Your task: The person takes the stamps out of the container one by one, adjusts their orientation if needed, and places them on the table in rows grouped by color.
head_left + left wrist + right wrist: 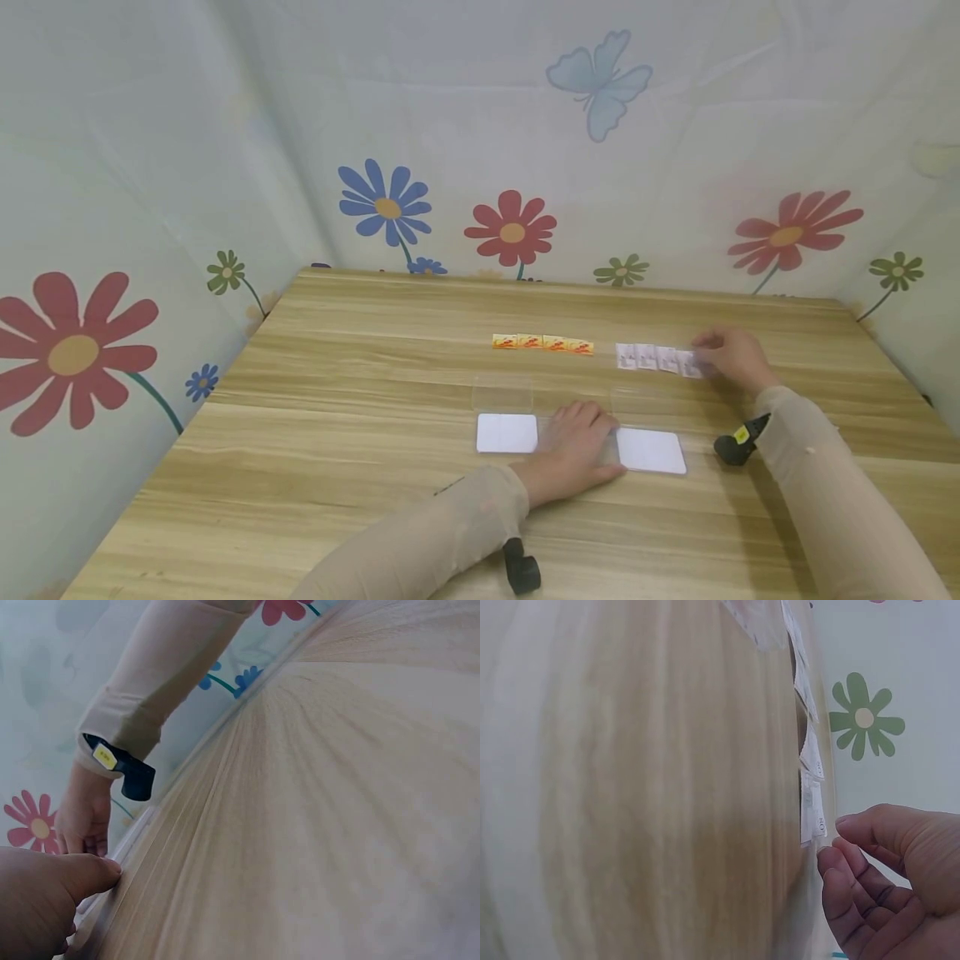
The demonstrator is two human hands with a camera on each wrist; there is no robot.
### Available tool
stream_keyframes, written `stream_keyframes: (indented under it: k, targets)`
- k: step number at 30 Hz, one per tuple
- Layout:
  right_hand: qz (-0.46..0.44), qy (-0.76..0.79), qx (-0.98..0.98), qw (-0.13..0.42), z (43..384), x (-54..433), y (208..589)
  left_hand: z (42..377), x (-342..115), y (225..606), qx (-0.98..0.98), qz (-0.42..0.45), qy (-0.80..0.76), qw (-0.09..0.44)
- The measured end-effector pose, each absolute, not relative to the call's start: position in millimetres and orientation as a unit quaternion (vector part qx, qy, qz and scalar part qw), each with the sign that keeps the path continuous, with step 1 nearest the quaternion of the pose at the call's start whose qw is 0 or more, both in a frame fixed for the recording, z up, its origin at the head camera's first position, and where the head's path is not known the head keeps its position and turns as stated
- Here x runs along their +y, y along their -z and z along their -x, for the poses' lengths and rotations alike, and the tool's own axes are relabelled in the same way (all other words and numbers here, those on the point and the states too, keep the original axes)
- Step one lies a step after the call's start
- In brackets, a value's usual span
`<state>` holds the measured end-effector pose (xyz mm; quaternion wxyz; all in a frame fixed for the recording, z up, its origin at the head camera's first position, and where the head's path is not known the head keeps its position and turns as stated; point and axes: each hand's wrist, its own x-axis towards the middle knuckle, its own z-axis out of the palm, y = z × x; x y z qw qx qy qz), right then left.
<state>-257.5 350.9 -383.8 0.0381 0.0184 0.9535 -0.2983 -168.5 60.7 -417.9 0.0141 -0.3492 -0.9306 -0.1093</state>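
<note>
My left hand (577,446) rests on the table between two white rectangular cases, its thumb near the right case (651,451). The left case (507,433) is just beyond its other side. Clear flaps (502,393) lie behind both cases. Farther back, my right hand (733,358) is at the right end of a row of several small pale printed packets (647,357). In the right wrist view its thumb and fingertips are close together beside the end packet (811,806), with no grip on it visible. In the left wrist view, the left thumb (94,874) lies at the table surface.
Several yellow-and-red packets (530,342) lie in a row left of the pale ones. The wooden table (337,400) meets a flower-printed cloth (450,100) at its back and sides. Each wrist carries a black camera (735,448).
</note>
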Motion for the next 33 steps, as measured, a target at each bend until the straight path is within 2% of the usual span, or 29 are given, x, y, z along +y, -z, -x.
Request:
stream_keyframes:
  k: [33]
  targets:
    - [-0.005, 0.309, 0.951, -0.008, 239.1, 348.9, 388.7, 172.1, 63.6, 420.3, -0.927, 0.34, 0.157, -0.009]
